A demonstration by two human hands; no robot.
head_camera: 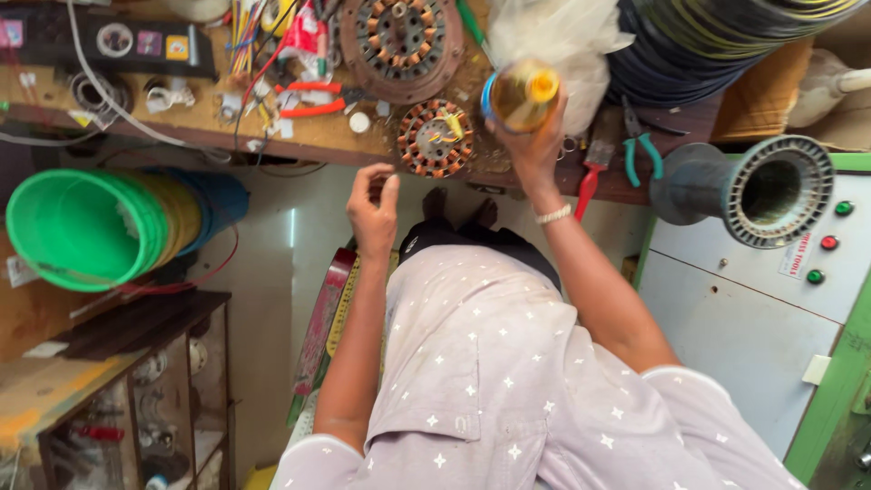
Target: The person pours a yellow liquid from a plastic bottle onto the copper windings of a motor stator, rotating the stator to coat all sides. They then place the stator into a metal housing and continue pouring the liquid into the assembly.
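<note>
Head view, looking down past the person's lap to a cluttered wooden table (pixel 363 136) along the top of the frame. The right hand (pixel 535 136), upper centre, has its grip closed around a spool of golden wire (pixel 524 93), held up over the table edge just in front of a crumpled clear plastic bag (pixel 562 36). The left hand (pixel 374 207), just left of centre and below the table edge, holds nothing that can be seen; its fingertips (pixel 386 181) are pinched narrowly together, and whether a fine strand lies between them cannot be told. On the table between the two hands lies a small wound stator (pixel 435 136) with copper coils; a larger stator (pixel 401 44) sits above it. Red-handled pliers (pixel 313 98) lie to the left, green-handled pliers (pixel 638 145) and a red-handled brush (pixel 592 172) to the right. Stacked green, yellow and blue buckets (pixel 100 227) occupy the left of the frame; a grey winding machine (pixel 753 191) stands at right.
</note>
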